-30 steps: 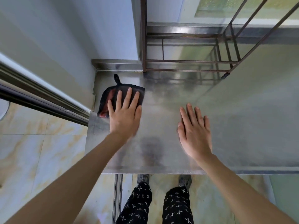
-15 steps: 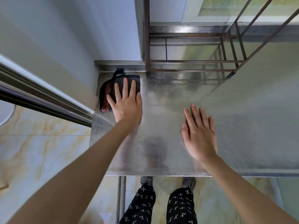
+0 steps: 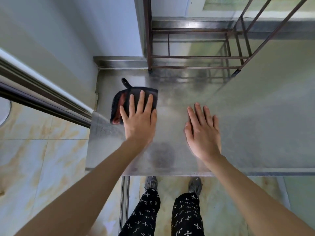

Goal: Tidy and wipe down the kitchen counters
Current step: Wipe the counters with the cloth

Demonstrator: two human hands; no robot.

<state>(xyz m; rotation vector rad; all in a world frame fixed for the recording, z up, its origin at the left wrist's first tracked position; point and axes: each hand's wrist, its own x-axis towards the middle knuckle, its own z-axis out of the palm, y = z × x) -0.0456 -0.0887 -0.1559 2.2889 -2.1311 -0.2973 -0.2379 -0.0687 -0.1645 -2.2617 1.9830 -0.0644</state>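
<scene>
A dark cloth with a reddish inner side and a small hanging loop lies on the steel counter near its left end. My left hand presses flat on the cloth, fingers spread over it. To its right, my right hand rests flat on the bare metal, palm down, holding nothing. A dull dark smudge shows on the counter between my wrists, near the front edge.
A brown metal rack frame stands at the back of the counter against the wall. A grey wall and a sliding-door rail bound the left side. Tiled floor and my legs show below the front edge.
My left hand pushed the cloth toward the back-left corner, then drew it back toward me. My right hand has stayed flat in about the same place.
</scene>
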